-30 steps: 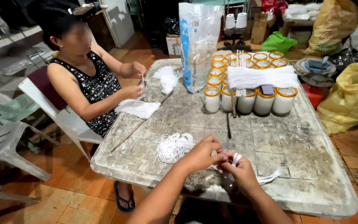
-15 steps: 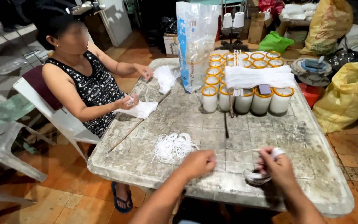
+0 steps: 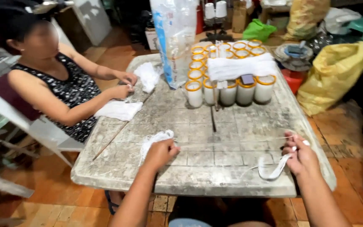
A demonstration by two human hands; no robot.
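Where the head camera looks down, a worn grey table (image 3: 215,138) with a moulded grid of squares fills the middle of the view, its top stained and scuffed. It stands on a floor of orange-brown tiles (image 3: 43,210).

The person's left hand (image 3: 161,152) rests near the table's front edge, fingers curled and pinched on a thin white string (image 3: 232,142). Just beside this hand lies a loose tangle of white string (image 3: 154,139). The string runs taut across the tabletop to the right hand (image 3: 302,158), which sits at the right edge with its fingertips pinched on the string. A flat white strip (image 3: 274,171) loops down from that hand onto the table.

At the far end of the table stand rows of white candles in glasses with orange rims (image 3: 227,90). A thick bundle of white wicks (image 3: 241,67) lies across their tops. A tall clear plastic bag (image 3: 177,40) stands just to their left. A thin stick (image 3: 120,128) lies slanted along the left side.

A second person (image 3: 59,90) in a dark patterned top sits on a white plastic chair (image 3: 30,130) at the left, both hands working white material by the table's edge. Behind the table are yellow sacks (image 3: 335,73) and a green bag (image 3: 258,30).
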